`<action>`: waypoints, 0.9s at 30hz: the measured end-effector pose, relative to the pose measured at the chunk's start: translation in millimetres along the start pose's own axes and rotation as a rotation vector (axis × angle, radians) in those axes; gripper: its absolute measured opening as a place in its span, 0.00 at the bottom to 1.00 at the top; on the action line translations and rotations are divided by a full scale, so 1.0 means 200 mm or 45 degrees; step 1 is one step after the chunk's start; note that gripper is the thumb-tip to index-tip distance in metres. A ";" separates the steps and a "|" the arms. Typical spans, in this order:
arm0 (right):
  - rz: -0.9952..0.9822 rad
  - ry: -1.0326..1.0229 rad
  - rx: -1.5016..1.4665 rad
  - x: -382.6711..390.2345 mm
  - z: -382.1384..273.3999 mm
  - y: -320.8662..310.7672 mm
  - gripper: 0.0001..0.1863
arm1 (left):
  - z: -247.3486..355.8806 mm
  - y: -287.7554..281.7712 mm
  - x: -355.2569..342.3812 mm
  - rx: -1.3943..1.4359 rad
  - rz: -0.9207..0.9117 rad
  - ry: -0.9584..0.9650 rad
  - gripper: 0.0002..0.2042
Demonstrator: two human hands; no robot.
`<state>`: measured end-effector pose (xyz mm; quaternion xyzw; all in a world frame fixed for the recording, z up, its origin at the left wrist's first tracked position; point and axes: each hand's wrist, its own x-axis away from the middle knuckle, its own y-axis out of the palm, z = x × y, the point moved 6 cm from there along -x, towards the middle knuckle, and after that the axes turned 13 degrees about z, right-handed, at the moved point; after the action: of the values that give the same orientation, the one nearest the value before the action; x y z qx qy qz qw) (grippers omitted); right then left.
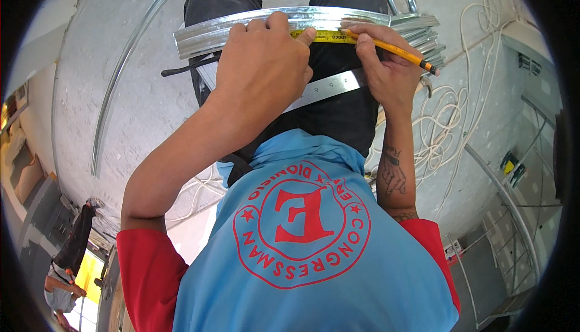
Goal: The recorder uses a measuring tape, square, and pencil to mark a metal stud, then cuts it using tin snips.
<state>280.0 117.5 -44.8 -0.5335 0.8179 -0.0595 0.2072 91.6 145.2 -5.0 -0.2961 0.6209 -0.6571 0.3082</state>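
Across my knees lies a shiny metal channel [208,37]. A yellow measuring tape [326,36] is stretched along its near side. My left hand [263,54] is closed over the channel and the tape, its thumb pressing on the yellow blade. Between the fingers of my right hand [389,60] is a yellow pencil [402,52], its tip at the tape's edge and its dark end pointing right. Below them, a flat metal ruler [326,89] rests across my lap, partly hidden by both hands.
More metal channels [426,30] are bunched to the right of my knees. White cable [444,120] lies in loops on the grey floor [157,78]. A long curved metal strip [121,69] runs along the left. Metal frame bars [513,199] stand at right; another person [63,286] is far lower left.
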 end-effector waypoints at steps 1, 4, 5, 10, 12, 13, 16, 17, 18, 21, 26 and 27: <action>0.015 -0.006 0.053 0.00 0.00 0.00 0.09 | 0.00 0.00 0.00 0.012 0.003 0.000 0.20; -0.005 0.025 -0.076 -0.01 0.01 0.00 0.09 | 0.00 0.00 0.00 0.017 0.011 -0.008 0.20; -0.003 0.024 -0.075 -0.01 0.01 0.00 0.09 | 0.00 0.00 0.00 0.025 0.004 -0.010 0.20; 0.029 0.089 -0.106 -0.01 0.01 0.01 0.09 | -0.01 0.00 0.00 0.055 0.065 -0.015 0.22; 0.035 0.086 -0.097 -0.02 0.01 0.01 0.09 | -0.01 0.01 0.00 0.063 0.052 -0.015 0.22; 0.043 0.093 -0.070 -0.02 0.01 0.01 0.09 | -0.01 0.00 -0.01 0.061 0.072 -0.014 0.23; 0.008 0.035 -0.035 -0.03 -0.01 0.01 0.08 | -0.01 0.00 -0.01 0.041 0.065 -0.002 0.23; 0.016 0.033 -0.034 -0.03 -0.02 0.01 0.08 | -0.01 0.00 -0.01 0.040 0.102 0.005 0.23; 0.028 0.043 0.004 -0.03 -0.02 0.01 0.08 | -0.01 0.01 0.00 0.056 0.060 -0.011 0.23; 0.038 0.109 0.012 -0.04 -0.04 0.02 0.09 | -0.02 0.02 0.01 0.068 0.038 -0.024 0.22; 0.222 0.363 -0.418 -0.07 -0.13 -0.12 0.13 | -0.05 -0.02 -0.01 0.084 0.061 -0.019 0.22; 0.270 0.297 -0.449 -0.08 -0.19 -0.20 0.14 | -0.05 -0.06 -0.01 0.158 0.110 0.013 0.23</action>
<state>304.8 111.0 6.7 -0.4619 0.8855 0.0452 0.0200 83.7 153.3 6.7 -0.2458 0.5928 -0.6820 0.3509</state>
